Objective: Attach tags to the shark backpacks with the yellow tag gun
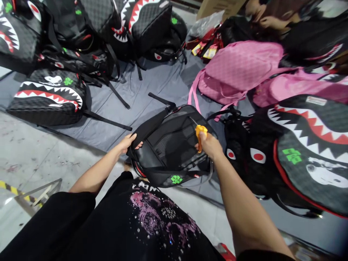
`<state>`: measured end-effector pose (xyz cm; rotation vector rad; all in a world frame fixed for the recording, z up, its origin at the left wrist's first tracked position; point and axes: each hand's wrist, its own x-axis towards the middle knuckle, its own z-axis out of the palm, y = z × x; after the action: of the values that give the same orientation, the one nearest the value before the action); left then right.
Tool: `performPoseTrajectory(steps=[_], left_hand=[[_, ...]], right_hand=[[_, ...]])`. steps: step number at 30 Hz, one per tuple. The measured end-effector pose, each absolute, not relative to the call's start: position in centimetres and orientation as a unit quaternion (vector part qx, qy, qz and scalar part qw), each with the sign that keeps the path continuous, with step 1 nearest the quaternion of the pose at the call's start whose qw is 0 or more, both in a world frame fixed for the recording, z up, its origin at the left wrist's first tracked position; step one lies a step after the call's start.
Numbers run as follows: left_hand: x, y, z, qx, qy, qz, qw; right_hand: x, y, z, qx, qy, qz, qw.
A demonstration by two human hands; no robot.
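Observation:
A black backpack [174,145] lies in front of me at the near edge of the grey-covered surface, its padded back and shoulder straps facing up. My left hand [129,142] grips its left end, thumb on top of the edge and fingertips showing past the strap. In my right hand [210,144] is a yellow air blow gun [200,133], held over the right part of the backpack. Its thin metal nozzle points up and left. A clear hose [210,174] curves below that hand, beside the bag. A green patch marks the backpack's near side.
Black checkered backpacks [50,96] with shark-mouth prints stand at the left and back. Pink backpacks [239,70] lie at the right rear, and a large shark-mouth backpack [304,145] is close on my right. Another person's hands [274,22] show at the top right.

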<state>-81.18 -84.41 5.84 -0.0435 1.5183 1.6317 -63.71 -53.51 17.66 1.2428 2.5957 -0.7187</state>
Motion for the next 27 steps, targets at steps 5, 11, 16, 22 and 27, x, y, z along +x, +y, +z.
performPoseTrajectory(steps=[5, 11, 16, 22, 27], left_hand=[[-81.9, -83.5, 5.2, -0.057, 0.608, 0.653, 0.448], [-83.0, -83.3, 4.6, -0.083, 0.608, 0.637, 0.466], [-83.1, -83.2, 4.3, -0.066, 0.603, 0.632, 0.482], [-83.2, -83.3, 5.2, -0.037, 0.623, 0.606, 0.493], [-79.7, -82.0, 7.0, 0.174, 0.782, 0.504, 0.322]], right_hand=[[-63.0, -56.8, 18.4, 0.371, 0.887, -0.195, 0.192], [-61.4, -58.3, 18.9, 0.321, 0.896, -0.213, 0.222], [-62.4, -59.5, 18.9, 0.247, 0.904, -0.221, 0.272], [-64.1, -61.1, 19.9, 0.206, 0.907, -0.253, 0.267], [-63.2, -59.4, 21.4, 0.259, 0.900, -0.263, 0.234]])
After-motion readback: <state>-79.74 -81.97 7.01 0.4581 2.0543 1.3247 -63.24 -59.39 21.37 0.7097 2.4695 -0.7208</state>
